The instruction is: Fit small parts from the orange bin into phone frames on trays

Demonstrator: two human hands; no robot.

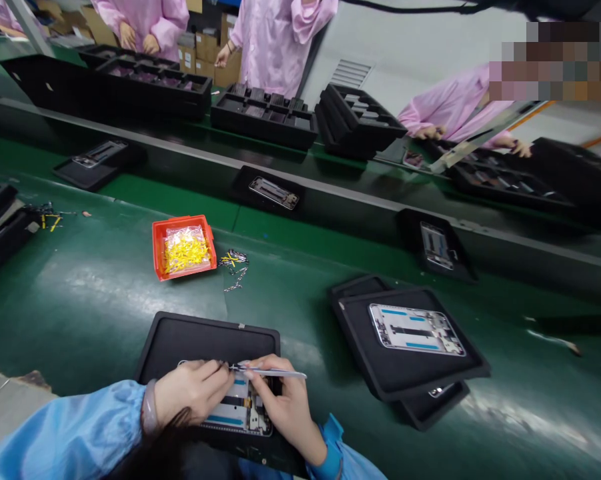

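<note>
A phone frame [229,411] with blue strips and a dark flex cable lies in a black tray [205,327] in front of me. My left hand [195,392] rests over the frame's left part, its fingers pinched together near the upper edge; what they hold is too small to make out. My right hand [285,400] grips silver tweezers [285,373] between thumb and fingers, over the frame's right part. The tweezers' tips point left and meet the left fingertips. The hands cover parts of the frame.
A red bin [159,257] holds small yellow pieces, with a few loose strips [235,260] beside it. Stacked trays [350,327] at right carry another phone frame [415,330]. More trayed frames line the green belt [195,200]. Co-workers in pink stand behind black compartment boxes [265,127].
</note>
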